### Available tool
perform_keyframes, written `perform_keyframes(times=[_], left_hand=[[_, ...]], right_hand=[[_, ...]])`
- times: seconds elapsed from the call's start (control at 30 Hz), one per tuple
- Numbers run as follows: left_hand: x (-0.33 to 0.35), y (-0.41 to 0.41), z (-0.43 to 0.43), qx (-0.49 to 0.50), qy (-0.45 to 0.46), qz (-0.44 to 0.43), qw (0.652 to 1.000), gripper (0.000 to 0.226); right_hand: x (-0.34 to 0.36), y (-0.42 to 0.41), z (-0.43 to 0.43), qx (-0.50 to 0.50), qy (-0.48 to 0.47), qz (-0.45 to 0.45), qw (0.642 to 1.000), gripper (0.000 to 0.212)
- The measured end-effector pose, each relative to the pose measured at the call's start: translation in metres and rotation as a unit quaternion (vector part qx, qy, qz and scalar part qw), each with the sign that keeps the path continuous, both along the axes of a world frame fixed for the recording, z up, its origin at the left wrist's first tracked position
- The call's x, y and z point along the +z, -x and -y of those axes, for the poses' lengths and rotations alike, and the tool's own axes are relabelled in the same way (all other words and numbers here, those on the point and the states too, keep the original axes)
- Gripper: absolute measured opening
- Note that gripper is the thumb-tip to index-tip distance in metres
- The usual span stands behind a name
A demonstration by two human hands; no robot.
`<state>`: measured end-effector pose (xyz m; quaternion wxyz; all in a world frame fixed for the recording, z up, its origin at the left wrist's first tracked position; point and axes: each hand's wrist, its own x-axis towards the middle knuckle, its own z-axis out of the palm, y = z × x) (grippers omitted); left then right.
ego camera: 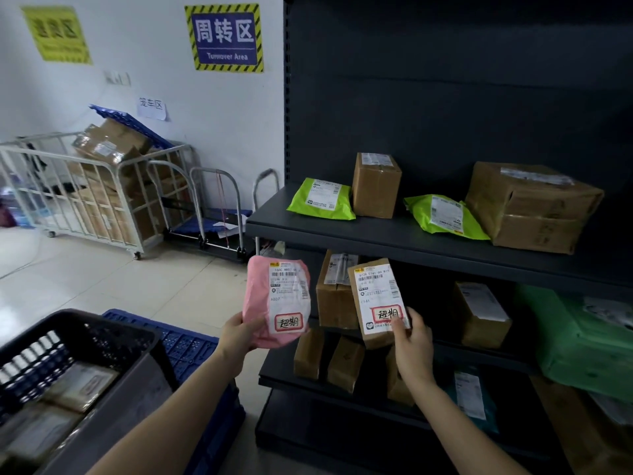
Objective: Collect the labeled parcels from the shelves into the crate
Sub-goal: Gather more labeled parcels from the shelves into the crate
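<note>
From the head camera, the step in hand looks like the carry: two parcels are picked and neither is in the crate yet.

The left hand (239, 332) grips the lower edge of a pink soft plastic mailer (274, 303), fingers curled behind it and thumb in front. It is held upright in the air, just off the left end of the dark metal shelving (411, 240). The right hand (412, 344) pinches the bottom of a small brown cardboard box (371, 305), with the thumb pressed beside its red-bordered sticker. The box tilts up in front of the middle shelf, and I cannot tell whether it has fully left the board. Both parcels carry a white label with that hand-written sticker.

The dark plastic crate (144, 382) sits low on the left, near the left forearm, on a blue plastic pallet (191, 341). Flat parcels already lie inside it.

The next move probably calls for swinging both hands left and down, past the shelf's front edge, and letting go above the crate's open top. The pink mailer has free air all the way. The box must first draw back from the upright brown cartons (334, 296) just behind it, which a careless pull could tip. The crate's near rim stands high, so both parcels need to go over it.
</note>
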<state>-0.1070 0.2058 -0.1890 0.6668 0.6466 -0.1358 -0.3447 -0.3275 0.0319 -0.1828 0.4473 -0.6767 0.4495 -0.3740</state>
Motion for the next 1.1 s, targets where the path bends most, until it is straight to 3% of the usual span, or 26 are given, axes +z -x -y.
perform_keyframes(times=[0.17,0.67,0.83,1.0,1.1], left_hand=[[0.015,0.017,-0.024,0.011,0.034,-0.007,0.999,0.02],[0.034,0.001,-0.141,0.114,0.101,0.009,0.988,0.039],[0.035,-0.017,-0.179,0.155,0.144,-0.024,0.977,0.024],[0.033,-0.053,-0.216,0.185,0.128,-0.059,0.973,0.042],[0.033,-0.074,-0.232,0.201,0.113,-0.046,0.972,0.032]], right_hand=[[0.01,-0.012,-0.027,0.057,0.014,0.014,0.998,0.043],[0.016,-0.106,-0.111,0.235,-0.016,0.051,0.97,0.038],[0.017,-0.148,-0.144,0.304,-0.039,0.06,0.95,0.036],[0.022,-0.192,-0.173,0.367,-0.053,0.072,0.926,0.025],[0.025,-0.218,-0.188,0.391,-0.046,0.068,0.917,0.022]])
